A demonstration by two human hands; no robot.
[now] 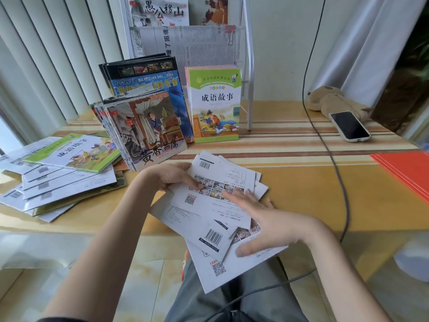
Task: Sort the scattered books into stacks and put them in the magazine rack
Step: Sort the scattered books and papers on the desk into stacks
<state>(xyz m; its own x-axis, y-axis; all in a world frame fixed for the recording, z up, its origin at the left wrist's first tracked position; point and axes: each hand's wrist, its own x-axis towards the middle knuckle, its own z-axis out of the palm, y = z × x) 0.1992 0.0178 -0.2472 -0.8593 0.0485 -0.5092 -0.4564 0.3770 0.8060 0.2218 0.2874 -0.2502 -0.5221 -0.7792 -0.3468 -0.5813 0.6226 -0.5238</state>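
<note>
A loose bunch of thin white-backed books [216,205] lies fanned out, back covers up, over the near table edge and my lap. My left hand [173,177] grips the bunch at its upper left, thumb on top. My right hand [260,219] lies flat on the books with fingers spread, blurred. Behind stand three upright groups leaning at the white wire magazine rack [248,66]: picture books [148,131], blue encyclopedias [148,80] and green-edged idiom books [214,105]. More books show in the rack's upper pockets [162,12].
A messy pile of books [62,173] covers the table's left side. A phone [349,126] lies at the right by a plush toy [329,98]. A red folder [406,170] sits at the right edge. A dark cable [329,154] crosses the striped table.
</note>
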